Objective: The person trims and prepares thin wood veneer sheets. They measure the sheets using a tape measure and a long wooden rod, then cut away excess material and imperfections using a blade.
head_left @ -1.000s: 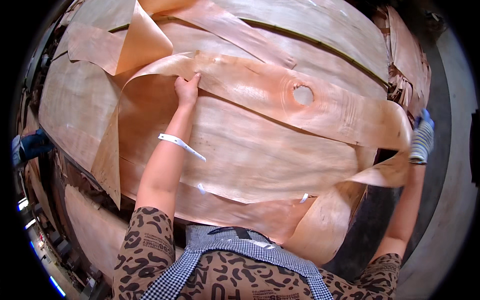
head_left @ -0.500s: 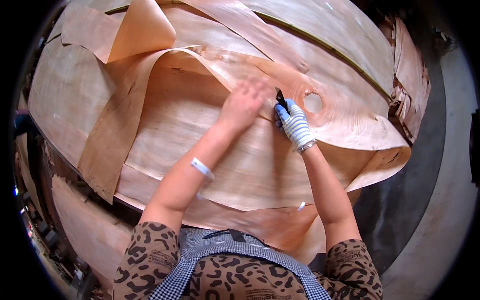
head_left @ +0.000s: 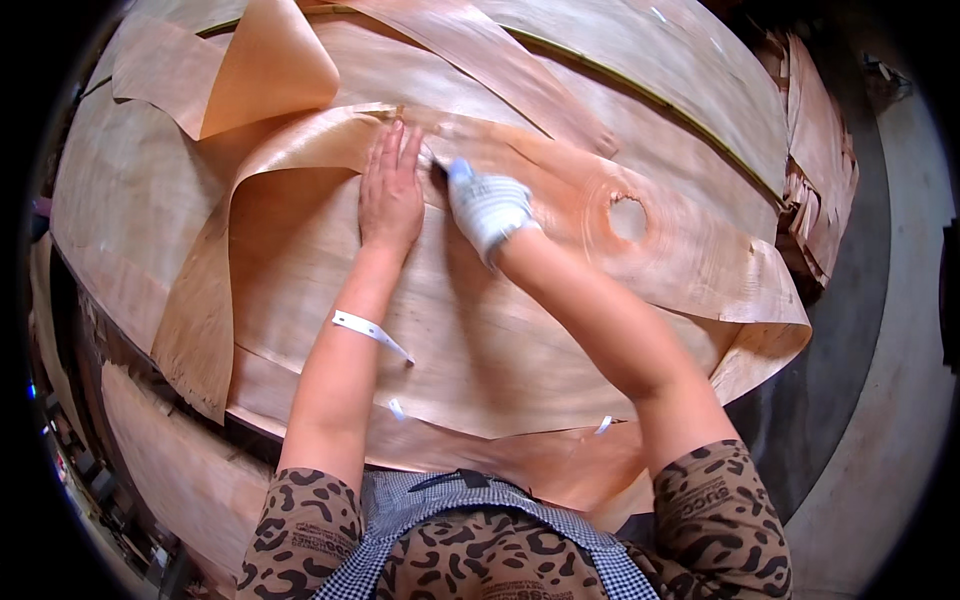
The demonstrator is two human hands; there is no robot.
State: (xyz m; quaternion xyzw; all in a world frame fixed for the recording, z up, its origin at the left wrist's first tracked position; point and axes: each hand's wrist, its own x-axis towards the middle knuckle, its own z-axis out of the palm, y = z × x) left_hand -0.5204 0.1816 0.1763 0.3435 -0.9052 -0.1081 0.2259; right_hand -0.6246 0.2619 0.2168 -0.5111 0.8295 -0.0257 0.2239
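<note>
My bare left hand (head_left: 390,195) lies flat, fingers together, pressing on the upper edge of a thin veneer strip (head_left: 700,270) that curls across the stack. That strip has a round knot hole (head_left: 628,218). My right hand (head_left: 490,205), in a white glove with blue fingertips, is right beside the left one, curled around a small dark tool (head_left: 437,173) whose tip meets the strip's edge. Under both forearms spreads a broad veneer sheet (head_left: 480,350). A white band (head_left: 365,330) circles my left wrist.
A folded veneer flap (head_left: 265,70) sticks up at the upper left. Ragged veneer scraps (head_left: 820,180) are piled at the right edge of the stack. Grey floor (head_left: 880,420) runs along the right. Another veneer pile (head_left: 180,470) sits lower left. Small white tape bits (head_left: 603,425) mark the front edge.
My right arm came in from the strip's far right end to the middle. Both hands then moved left together along the strip's edge, away from the knot hole.
</note>
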